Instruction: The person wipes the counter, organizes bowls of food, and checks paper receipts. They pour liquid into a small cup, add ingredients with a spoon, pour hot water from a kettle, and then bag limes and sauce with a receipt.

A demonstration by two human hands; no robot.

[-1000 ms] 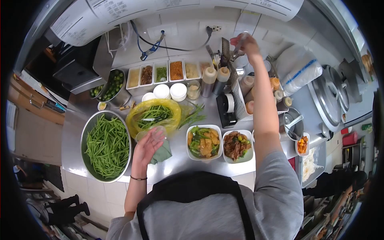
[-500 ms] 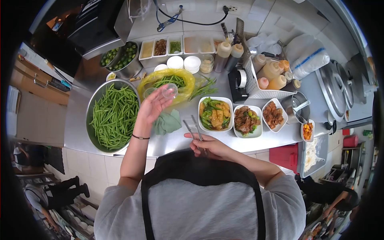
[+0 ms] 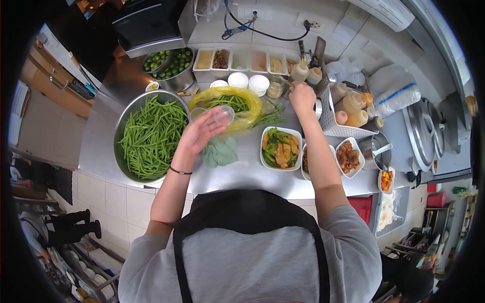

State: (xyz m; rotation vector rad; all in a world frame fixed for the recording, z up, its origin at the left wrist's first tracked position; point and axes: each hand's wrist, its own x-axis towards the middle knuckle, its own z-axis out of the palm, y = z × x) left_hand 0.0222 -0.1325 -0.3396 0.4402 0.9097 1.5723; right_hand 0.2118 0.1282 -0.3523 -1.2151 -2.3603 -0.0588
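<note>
My left hand point(image 3: 202, 132), palm up above the counter, has its fingers curled around small clear plastic cups point(image 3: 225, 116). Below it lies a green cloth point(image 3: 220, 152), and behind it is a yellow plastic bag point(image 3: 248, 117) with green beans inside. My right hand point(image 3: 303, 99) reaches to the back, fingers closed, in front of the pale squeeze bottle point(image 3: 299, 71) and the darker squeeze bottle point(image 3: 314, 76). What its fingers hold is hidden. Under the right forearm stands a partly covered white bowl point(image 3: 331, 151); left of it is a bowl of meat and greens point(image 3: 281, 148).
A large metal bowl of green beans point(image 3: 151, 136) stands at the left, near a pot of green limes point(image 3: 178, 70). Sauce bottles fill a white basket point(image 3: 331, 113). White food bowls point(image 3: 349, 157) line the right. A person's legs point(image 3: 76, 227) show at lower left.
My right hand has moved from the counter's front edge to the squeeze bottles at the back; the tongs it held no longer show. My left hand still holds the cups. The camera view has shifted.
</note>
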